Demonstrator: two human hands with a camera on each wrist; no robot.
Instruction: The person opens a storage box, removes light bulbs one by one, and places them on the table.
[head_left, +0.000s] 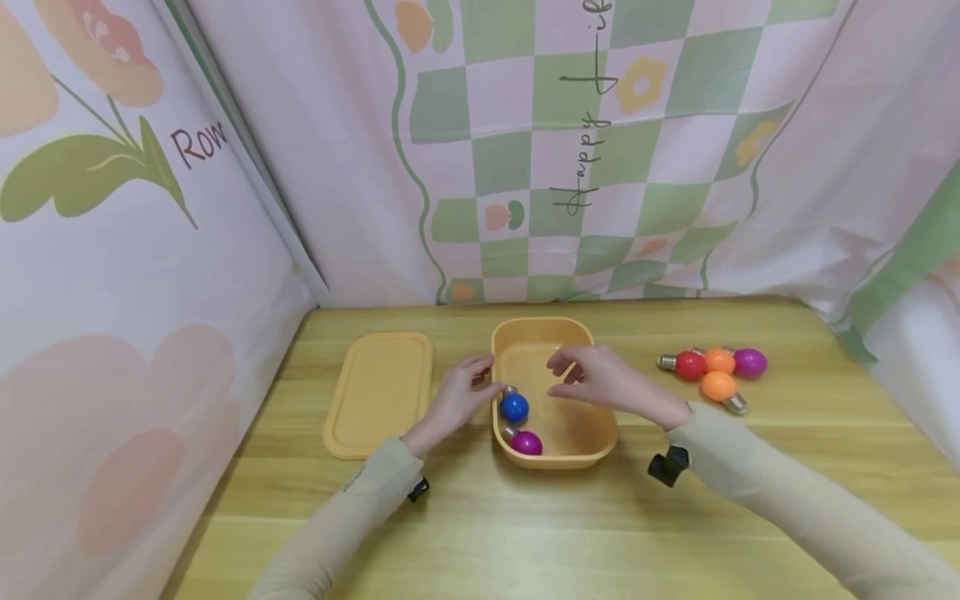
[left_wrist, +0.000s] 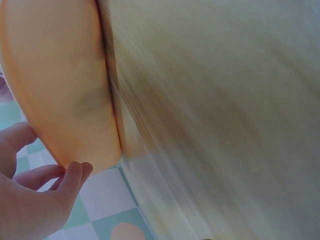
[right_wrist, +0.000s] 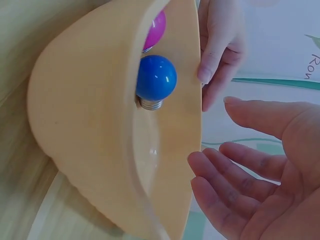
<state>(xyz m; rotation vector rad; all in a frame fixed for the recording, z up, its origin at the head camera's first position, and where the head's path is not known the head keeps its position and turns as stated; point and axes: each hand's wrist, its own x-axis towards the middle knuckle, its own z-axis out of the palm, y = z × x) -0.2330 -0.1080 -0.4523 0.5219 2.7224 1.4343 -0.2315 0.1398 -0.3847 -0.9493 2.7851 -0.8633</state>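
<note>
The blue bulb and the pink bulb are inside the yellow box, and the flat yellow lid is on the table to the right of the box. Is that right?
Not quite: the flat yellow lid is on the table to the left of the yellow box, as the head view shows. The blue bulb and the pink bulb are inside the box.

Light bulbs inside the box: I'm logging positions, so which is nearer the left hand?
The blue light bulb, by the left side of the plastic box; the magenta light bulb, at its near end, lies farther from the left hand.
</note>
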